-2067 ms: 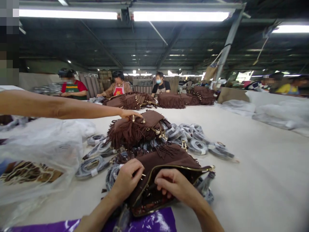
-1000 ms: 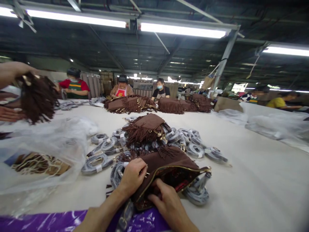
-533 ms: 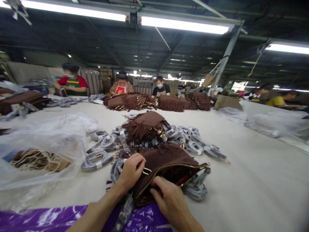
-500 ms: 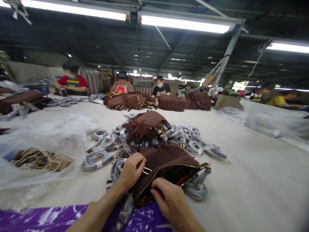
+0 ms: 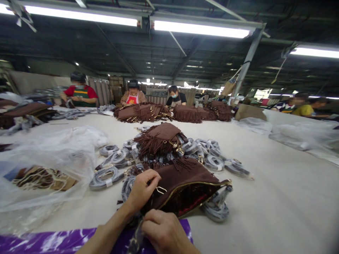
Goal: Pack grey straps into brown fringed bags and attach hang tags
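Observation:
A dark brown handbag (image 5: 182, 176) lies in front of me, its gold zip open on a dark, reddish-patterned lining. My left hand (image 5: 145, 187) is closed at the bag's left side, thumb and forefinger pinched beside a gold metal loop (image 5: 161, 190). What lies between those fingertips is hidden. Below the bag's lower left corner, my right hand (image 5: 164, 227) is closed at the upper end of a dark strap in clear plastic (image 5: 135, 240). Its fingertips touch the strap; the bag's near corner is partly hidden behind this hand.
Behind the bag sits another brown fringed bag (image 5: 161, 135) among several coiled, wrapped straps (image 5: 107, 176). Clear plastic bags (image 5: 53, 151) lie left, a purple plastic sheet (image 5: 50, 241) in front. More fringed bags (image 5: 143, 112) are piled at the far edge, where co-workers (image 5: 81, 93) sit.
My right hand has moved left and down from the bag's zip opening to the wrapped strap. The opening now shows more of the lining. My left hand has barely moved.

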The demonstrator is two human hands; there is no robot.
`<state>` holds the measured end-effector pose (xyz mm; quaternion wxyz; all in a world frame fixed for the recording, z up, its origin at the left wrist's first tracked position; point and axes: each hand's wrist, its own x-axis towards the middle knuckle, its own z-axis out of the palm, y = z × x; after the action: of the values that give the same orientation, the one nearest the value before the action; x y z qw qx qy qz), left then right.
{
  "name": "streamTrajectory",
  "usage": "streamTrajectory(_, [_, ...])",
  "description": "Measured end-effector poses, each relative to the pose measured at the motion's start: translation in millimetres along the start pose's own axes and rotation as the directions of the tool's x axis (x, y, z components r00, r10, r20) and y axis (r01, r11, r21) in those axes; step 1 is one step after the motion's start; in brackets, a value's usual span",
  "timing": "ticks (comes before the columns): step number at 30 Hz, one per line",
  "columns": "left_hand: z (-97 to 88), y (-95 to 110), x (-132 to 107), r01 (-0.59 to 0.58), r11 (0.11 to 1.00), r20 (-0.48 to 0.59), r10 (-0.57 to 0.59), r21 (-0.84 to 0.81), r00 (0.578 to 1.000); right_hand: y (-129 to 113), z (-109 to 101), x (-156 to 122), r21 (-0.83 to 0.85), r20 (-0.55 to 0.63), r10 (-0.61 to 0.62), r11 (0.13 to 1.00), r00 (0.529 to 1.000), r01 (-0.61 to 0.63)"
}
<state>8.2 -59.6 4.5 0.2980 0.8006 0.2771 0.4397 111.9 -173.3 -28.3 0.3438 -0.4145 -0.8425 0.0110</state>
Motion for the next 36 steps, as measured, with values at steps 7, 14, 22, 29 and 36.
streamTrajectory(7, [-26.0,-2.1,1.0,0.391,0.777,0.24,-0.311,-0.494,0.92,20.3,-33.2,-8.5,0.523,-0.352,0.45,0.822,0.82,-0.227])
streamTrajectory(14, [-20.5,23.7,0.1,0.376,0.875,0.337,-0.27,-0.304,0.902,34.1,-50.6,30.8,0.562,-0.287,0.531,0.767,0.797,-0.308])
streamTrajectory(22, [-7.7,18.7,-3.6,0.385,0.897,0.327,-0.304,-0.219,0.895,48.6,-45.9,43.7,0.636,-0.231,0.599,0.689,0.767,-0.347])
streamTrajectory(29, [-3.7,16.9,-6.1,0.424,0.867,0.313,-0.34,-0.26,0.887,44.8,-56.9,38.7,0.655,-0.177,0.606,0.66,0.775,-0.367])
streamTrajectory(36, [-18.0,22.0,-4.4,0.282,0.944,0.37,-0.203,-0.173,0.907,33.6,-64.6,-11.4,0.196,0.107,0.616,0.756,0.78,-0.624])
